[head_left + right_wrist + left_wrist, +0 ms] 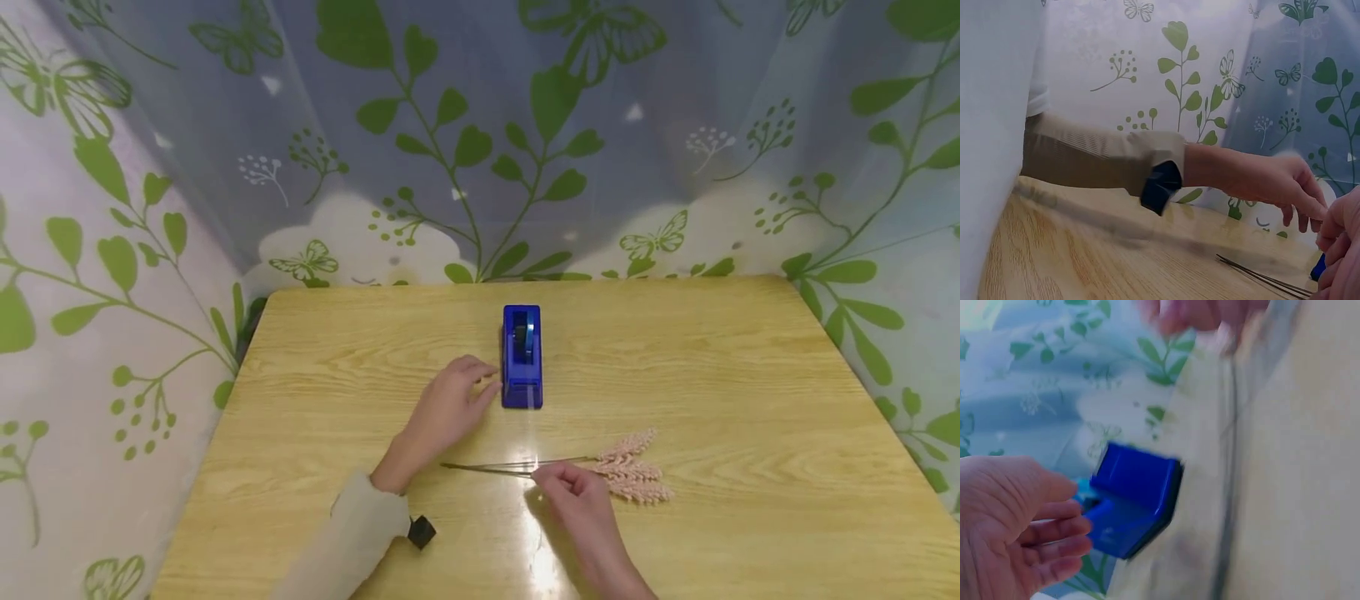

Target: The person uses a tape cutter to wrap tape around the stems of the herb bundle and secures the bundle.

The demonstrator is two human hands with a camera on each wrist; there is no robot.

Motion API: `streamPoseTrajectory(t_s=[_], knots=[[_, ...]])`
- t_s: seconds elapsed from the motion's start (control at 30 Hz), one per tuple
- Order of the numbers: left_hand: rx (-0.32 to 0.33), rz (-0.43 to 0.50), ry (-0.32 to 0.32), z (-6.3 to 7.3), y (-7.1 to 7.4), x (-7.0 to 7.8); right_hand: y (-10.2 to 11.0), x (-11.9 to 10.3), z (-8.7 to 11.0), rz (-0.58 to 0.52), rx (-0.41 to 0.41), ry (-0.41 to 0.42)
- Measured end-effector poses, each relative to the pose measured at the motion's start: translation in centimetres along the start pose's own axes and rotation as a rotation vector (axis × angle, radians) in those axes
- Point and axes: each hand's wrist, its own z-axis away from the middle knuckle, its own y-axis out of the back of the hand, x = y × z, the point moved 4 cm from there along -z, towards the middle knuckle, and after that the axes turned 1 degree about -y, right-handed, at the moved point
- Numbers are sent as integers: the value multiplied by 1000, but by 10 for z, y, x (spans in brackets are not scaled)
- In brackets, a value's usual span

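Note:
A blue tape dispenser [522, 358] with a roll of tape in it stands near the middle of the table. My left hand [453, 404] is at its left side, fingers loosely bent; whether the fingertips touch it I cannot tell. In the left wrist view, the same hand [1019, 528] is beside the dispenser [1135, 487], its palm holding nothing. Several pink flower sprigs [633, 475] lie nearer to me, heads to the right and thin dark stems [487, 468] to the left. With thumb and fingers, my right hand [581, 500] pinches the stems just below the heads.
The wood-grain table [360, 333] is bordered at the back and sides by a curtain [480, 150] with green leaves and butterflies. A small black device [422, 532] is on the left wrist, by the light sleeve [352, 533].

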Motion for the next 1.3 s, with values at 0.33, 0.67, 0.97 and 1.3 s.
streamPoseTrajectory(t_s=[0.33, 0.67, 0.97, 1.3], knots=[[-204, 13, -82, 60, -32, 23, 2, 5, -1, -23, 2, 13], [-162, 63, -137, 59, -51, 22, 1, 6, -3, -12, 1, 29], [-127, 76, -124, 59, -56, 23, 3, 5, -3, 4, 17, 33], [-124, -225, -328, 65, -58, 41, 2, 6, -2, 19, 30, 57]])
